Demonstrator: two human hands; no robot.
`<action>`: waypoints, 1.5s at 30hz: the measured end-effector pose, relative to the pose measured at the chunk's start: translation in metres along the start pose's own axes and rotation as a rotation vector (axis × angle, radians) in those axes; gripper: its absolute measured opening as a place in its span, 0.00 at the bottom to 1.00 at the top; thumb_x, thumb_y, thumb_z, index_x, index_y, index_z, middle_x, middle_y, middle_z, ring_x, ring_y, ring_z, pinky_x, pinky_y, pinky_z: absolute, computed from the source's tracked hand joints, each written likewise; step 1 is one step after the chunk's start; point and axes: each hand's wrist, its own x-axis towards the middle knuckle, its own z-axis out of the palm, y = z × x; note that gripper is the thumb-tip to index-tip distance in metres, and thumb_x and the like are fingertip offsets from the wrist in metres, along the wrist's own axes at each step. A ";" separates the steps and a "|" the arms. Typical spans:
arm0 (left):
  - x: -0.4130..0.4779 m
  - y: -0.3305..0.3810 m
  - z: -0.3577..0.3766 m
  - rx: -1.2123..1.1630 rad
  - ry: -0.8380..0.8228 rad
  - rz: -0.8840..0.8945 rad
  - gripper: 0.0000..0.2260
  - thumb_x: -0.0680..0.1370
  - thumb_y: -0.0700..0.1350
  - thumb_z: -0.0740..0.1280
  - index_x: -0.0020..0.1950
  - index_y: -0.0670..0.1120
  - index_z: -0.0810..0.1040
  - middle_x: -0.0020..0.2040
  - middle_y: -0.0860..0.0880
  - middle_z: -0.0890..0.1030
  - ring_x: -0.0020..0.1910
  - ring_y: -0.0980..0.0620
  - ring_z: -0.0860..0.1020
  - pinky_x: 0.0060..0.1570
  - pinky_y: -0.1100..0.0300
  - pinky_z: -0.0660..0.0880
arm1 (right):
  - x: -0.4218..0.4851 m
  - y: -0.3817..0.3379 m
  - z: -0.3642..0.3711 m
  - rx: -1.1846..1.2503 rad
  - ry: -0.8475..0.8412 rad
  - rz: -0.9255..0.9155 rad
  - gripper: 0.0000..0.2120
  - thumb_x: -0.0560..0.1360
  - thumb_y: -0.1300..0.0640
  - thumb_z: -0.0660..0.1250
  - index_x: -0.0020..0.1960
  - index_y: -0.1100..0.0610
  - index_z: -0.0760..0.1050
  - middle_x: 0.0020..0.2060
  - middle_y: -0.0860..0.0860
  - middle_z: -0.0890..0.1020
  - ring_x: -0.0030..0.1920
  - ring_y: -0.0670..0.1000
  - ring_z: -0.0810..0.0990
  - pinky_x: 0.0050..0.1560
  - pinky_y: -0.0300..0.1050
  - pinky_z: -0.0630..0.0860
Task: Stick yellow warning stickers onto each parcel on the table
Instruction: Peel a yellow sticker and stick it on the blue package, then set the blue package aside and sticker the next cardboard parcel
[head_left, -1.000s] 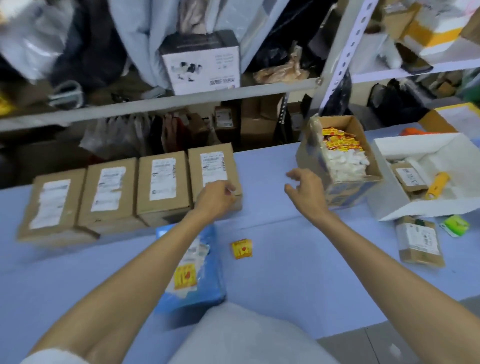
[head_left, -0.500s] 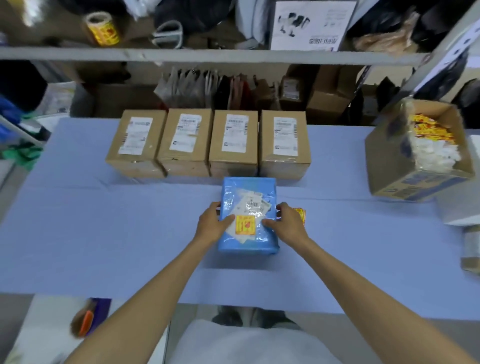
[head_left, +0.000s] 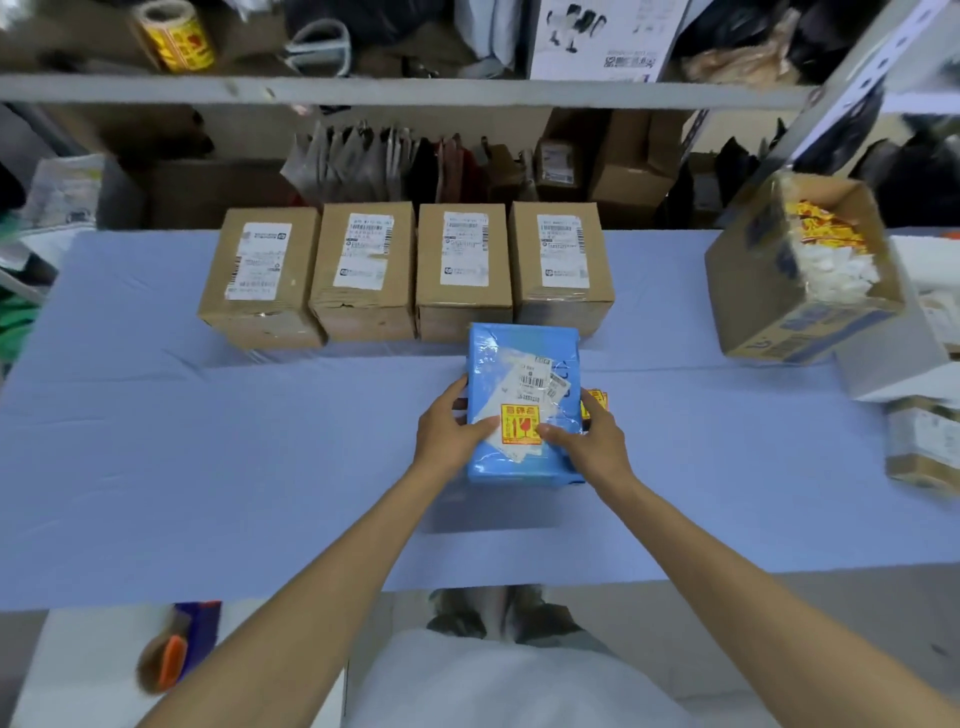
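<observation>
**Q:** Where was the blue parcel (head_left: 522, 364)?

**A:** Ctr of frame, on the desk (head_left: 208, 467), just below a row of four brown boxes (head_left: 462, 270). One yellow warning sticker (head_left: 521, 425) sat on its top face, lower ctr.

**Q:** Hands?

**A:** Left hand (head_left: 447, 434) gripped the parcel's left edge, right hand (head_left: 592, 441) its right edge. Fingers (head_left: 456, 396) curled round the sides, thumbs on top beside the sticker.

**Q:** Other stickers?

**A:** A loose sticker (head_left: 598, 399) lay on the desk at the parcel's right, partly hidden by the right hand. More filled the open carton (head_left: 753, 312), upper right. A sticker roll (head_left: 174, 34) stood on the shelf (head_left: 415, 91), upper left.
</observation>
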 end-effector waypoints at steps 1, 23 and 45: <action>0.000 0.004 0.005 -0.005 -0.012 0.011 0.29 0.72 0.41 0.74 0.71 0.50 0.70 0.54 0.51 0.77 0.50 0.52 0.77 0.48 0.61 0.74 | -0.001 0.001 -0.007 0.006 0.017 -0.007 0.25 0.68 0.54 0.76 0.62 0.47 0.72 0.52 0.46 0.81 0.51 0.51 0.81 0.55 0.55 0.79; 0.066 0.117 0.198 -0.090 -0.159 -0.039 0.26 0.71 0.34 0.72 0.67 0.42 0.68 0.61 0.46 0.75 0.56 0.49 0.76 0.58 0.51 0.75 | 0.110 0.022 -0.209 -0.012 0.144 0.005 0.29 0.68 0.54 0.76 0.66 0.56 0.69 0.58 0.54 0.80 0.56 0.56 0.80 0.57 0.58 0.77; 0.193 0.147 0.237 0.083 -0.108 -0.063 0.31 0.73 0.32 0.69 0.72 0.49 0.62 0.66 0.47 0.74 0.65 0.48 0.72 0.60 0.54 0.73 | 0.259 -0.008 -0.213 -0.036 -0.031 -0.036 0.26 0.73 0.63 0.70 0.69 0.54 0.65 0.62 0.54 0.77 0.60 0.56 0.77 0.59 0.58 0.76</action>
